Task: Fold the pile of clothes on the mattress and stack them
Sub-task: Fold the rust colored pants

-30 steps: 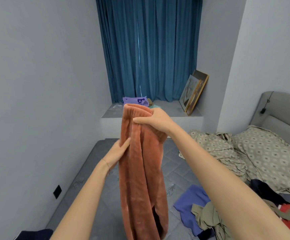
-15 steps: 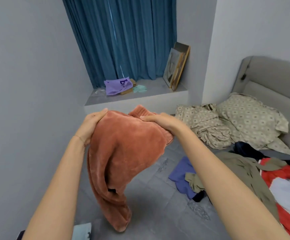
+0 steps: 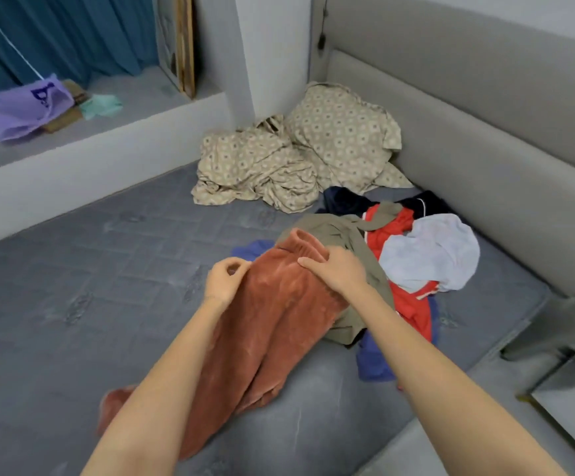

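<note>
Rust-brown fleece trousers (image 3: 265, 338) lie lengthwise on the grey mattress (image 3: 90, 286), waistband away from me, legs running back under my left forearm. My left hand (image 3: 226, 281) pinches the left side of the waistband between thumb and fingers. My right hand (image 3: 335, 273) grips the right side of the waistband, fingers curled over the ribbed edge. Just right of the trousers sits the pile of clothes (image 3: 399, 262): an olive garment, red, pale blue-white, dark navy and blue pieces, all crumpled.
A patterned beige pillow and crumpled sheet (image 3: 296, 156) lie at the head of the mattress against the grey padded headboard (image 3: 468, 132). A window ledge (image 3: 90, 132) at the back left holds a purple bag (image 3: 21, 108), with blue curtains behind.
The trousers went from hanging upright in the air to lying flat on the mattress. Both hands came down with them, and my view tilted down and right.
</note>
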A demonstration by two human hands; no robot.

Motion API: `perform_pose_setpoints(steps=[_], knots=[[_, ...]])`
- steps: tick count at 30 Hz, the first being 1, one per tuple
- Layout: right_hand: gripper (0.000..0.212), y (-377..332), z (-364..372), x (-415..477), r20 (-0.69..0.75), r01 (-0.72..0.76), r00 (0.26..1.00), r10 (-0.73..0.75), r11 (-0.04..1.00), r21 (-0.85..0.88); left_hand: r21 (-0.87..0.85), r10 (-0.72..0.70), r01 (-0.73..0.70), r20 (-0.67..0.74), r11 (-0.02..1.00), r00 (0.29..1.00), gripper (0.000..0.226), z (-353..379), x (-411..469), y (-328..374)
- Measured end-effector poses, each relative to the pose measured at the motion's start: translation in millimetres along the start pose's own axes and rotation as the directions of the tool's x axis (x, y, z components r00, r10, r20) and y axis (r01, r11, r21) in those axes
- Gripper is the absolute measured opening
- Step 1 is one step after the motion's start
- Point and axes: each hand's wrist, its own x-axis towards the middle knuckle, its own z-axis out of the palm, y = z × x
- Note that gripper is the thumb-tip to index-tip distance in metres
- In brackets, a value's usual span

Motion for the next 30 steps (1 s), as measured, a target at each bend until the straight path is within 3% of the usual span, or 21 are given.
perform_pose_setpoints(steps=[2,6,11,14,17,24,30], knots=[[0.050,40.9,1.4,23.6,-0.019,-0.018,1.000,0.016,0.998,-0.059,-0.019,-0.018,0.018,-0.024,1.000,1.000,0.005,48.2,19.3,-14.5],[0.053,113.0,18.7,75.1,-0.034,-0.092,0.996,0.088,0.988,-0.123,0.156,-0.040,0.044,-0.032,0.987,0.999,0.028,111.2,45.0,-49.6],[0.045,173.7,51.2,145.2,-0.039,-0.144,0.989,0.140,0.977,-0.159,0.363,-0.007,0.023,-0.046,0.931,0.999,0.034,158.3,59.7,-101.7],[0.054,188.9,80.9,173.6,-0.097,-0.042,0.995,0.013,0.953,-0.301,0.433,-0.071,0.099,-0.080,0.896,0.994,0.040,175.5,56.3,-139.3],[0.061,191.0,120.7,183.0,-0.047,0.111,0.989,-0.141,0.911,-0.398,0.493,-0.118,0.157,-0.108,0.856,0.987,0.047,184.1,47.4,-170.2],[0.077,215.9,205.3,154.7,0.079,0.300,0.952,-0.294,0.860,-0.413,0.630,-0.106,0.148,-0.105,0.762,0.989,0.059,187.6,12.8,-238.0],[0.080,251.5,264.5,144.9,0.197,0.390,0.921,-0.336,0.808,-0.443,0.665,-0.268,0.272,-0.112,0.695,0.957,0.060,183.7,-10.7,-315.6]])
